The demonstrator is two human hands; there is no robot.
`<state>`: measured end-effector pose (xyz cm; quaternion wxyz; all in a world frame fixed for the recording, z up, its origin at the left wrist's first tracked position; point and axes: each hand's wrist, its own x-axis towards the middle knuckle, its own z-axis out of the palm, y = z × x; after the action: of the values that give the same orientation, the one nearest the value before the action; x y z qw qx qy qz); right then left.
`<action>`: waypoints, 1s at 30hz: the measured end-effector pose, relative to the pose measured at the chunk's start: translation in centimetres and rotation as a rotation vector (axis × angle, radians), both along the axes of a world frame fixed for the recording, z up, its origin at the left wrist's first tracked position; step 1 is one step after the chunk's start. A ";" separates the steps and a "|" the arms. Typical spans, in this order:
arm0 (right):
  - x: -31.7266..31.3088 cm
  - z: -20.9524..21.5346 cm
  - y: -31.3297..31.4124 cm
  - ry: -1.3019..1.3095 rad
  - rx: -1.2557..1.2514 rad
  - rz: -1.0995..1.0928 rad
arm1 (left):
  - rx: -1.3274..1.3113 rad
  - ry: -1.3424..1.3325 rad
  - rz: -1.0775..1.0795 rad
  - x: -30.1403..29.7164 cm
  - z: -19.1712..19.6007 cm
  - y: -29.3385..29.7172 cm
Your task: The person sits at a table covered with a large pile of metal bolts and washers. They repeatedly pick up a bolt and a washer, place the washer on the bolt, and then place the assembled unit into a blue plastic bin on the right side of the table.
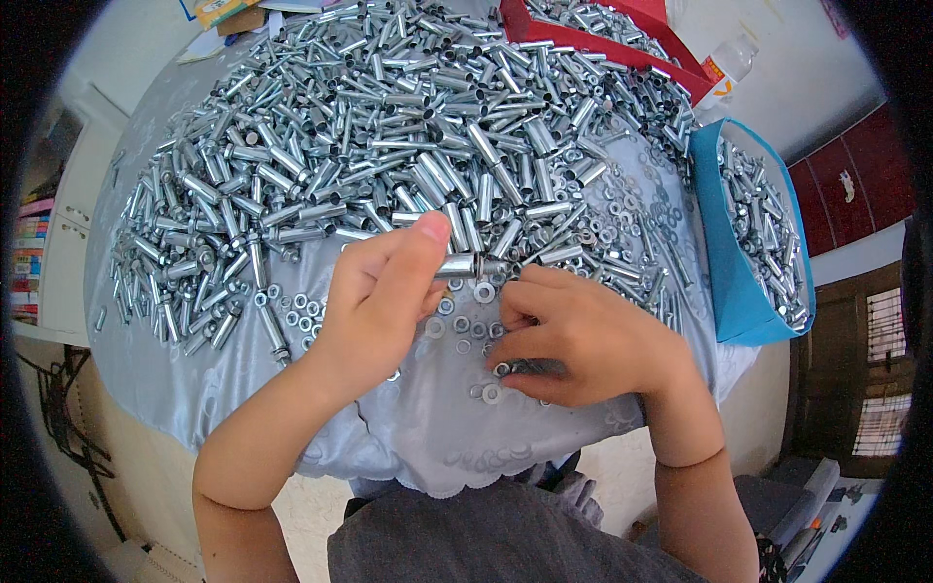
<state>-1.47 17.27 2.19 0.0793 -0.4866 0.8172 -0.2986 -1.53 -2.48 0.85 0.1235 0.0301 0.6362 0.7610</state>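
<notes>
My left hand (384, 291) is closed around a shiny expansion bolt (457, 265), held level above the table. The bolt's smooth sleeve comes out past my thumb, and its threaded end points right toward my other hand. My right hand (583, 335) is low over the cloth with its fingers curled. Between its thumb and fingertip a small metal nut (501, 369) shows. Loose flat washers (484, 291) lie under and between the hands. One washer (493, 394) is just below my right fingertips.
A large heap of metal sleeves and bolts (408, 126) covers the far part of the cloth-covered table (428, 428). A blue fabric bin (739, 282) full of bolts stands at the right. Behind are a red box (603, 44) of metal parts and a plastic bottle (731, 63).
</notes>
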 end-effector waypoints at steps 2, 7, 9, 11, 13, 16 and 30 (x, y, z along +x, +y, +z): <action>0.0 0.1 -0.1 0.009 0.043 -0.005 | 0.005 0.016 -0.003 0.0 -0.1 0.0; 0.1 0.4 -0.3 0.051 0.121 -0.016 | -0.015 0.069 -0.007 0.1 -0.1 0.1; 0.1 0.5 -0.3 0.064 0.109 -0.016 | -0.017 0.059 -0.027 0.0 -0.2 0.0; 0.0 0.3 -0.2 0.068 0.071 -0.018 | -0.014 0.053 -0.027 -0.1 -0.1 -0.1; -0.1 -0.2 0.0 0.060 0.009 -0.018 | -0.002 0.049 -0.002 -0.1 -0.1 0.2; -0.2 0.2 -0.1 0.045 -0.101 -0.054 | -0.023 0.084 -0.012 -0.2 -0.3 0.0; 0.0 1.0 -0.1 0.136 -0.396 -0.413 | -0.019 0.028 -0.096 -0.1 -0.2 0.2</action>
<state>-1.50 17.15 3.17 -0.1348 -0.3350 0.8281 -0.4288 -1.61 -2.31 0.62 0.1513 0.0702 0.6429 0.7476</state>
